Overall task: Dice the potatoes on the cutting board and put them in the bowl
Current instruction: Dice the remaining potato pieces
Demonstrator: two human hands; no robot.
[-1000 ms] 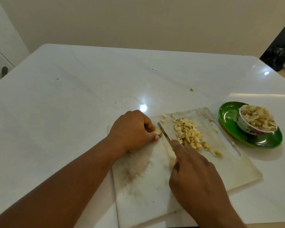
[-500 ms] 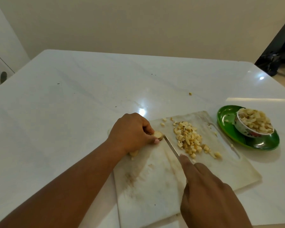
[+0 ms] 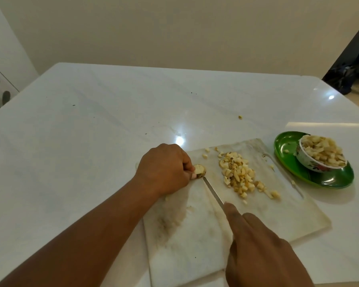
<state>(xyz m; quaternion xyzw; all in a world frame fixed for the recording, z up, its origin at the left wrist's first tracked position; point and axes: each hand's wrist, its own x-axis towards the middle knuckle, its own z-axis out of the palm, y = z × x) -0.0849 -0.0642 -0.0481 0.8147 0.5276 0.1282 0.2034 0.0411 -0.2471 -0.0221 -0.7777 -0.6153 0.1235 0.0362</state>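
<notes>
A white marble table point(image 3: 91, 141) fills the view, with a plain cream wall behind it. Nearest me, my right hand point(image 3: 263, 255) runs off the bottom edge, so its wrist is cut away. Its fingers curl round the knife point(image 3: 214, 192) handle, which the hand hides entirely; my forefinger lies straight along the blade's spine. Only the thin blade shows, slanting up and left across the board point(image 3: 288, 214), its tip touching the potato point(image 3: 54, 169). How deep the edge sits in it I cannot tell.

My left forearm comes in from the lower left corner. My left hand point(image 3: 164, 168) is curled on the board's left edge, fingertips pinching the potato piece down; most of the piece is hidden under my knuckles, and only its pale cut face pokes out to the right. A small scrap shows under the heel of that hand.

Right of the blade lies a heap of dice point(image 3: 238, 172), with a few strays around it. The board is stained brown near its left side.

Farther right, off the board, the bowl point(image 3: 311, 164) sits on a green plate point(image 3: 286, 146), heaped with dice. A lone scrap point(image 3: 240, 117) lies on the table beyond. At the far right edge, a dark doorway shows blurred shapes I cannot make out.
</notes>
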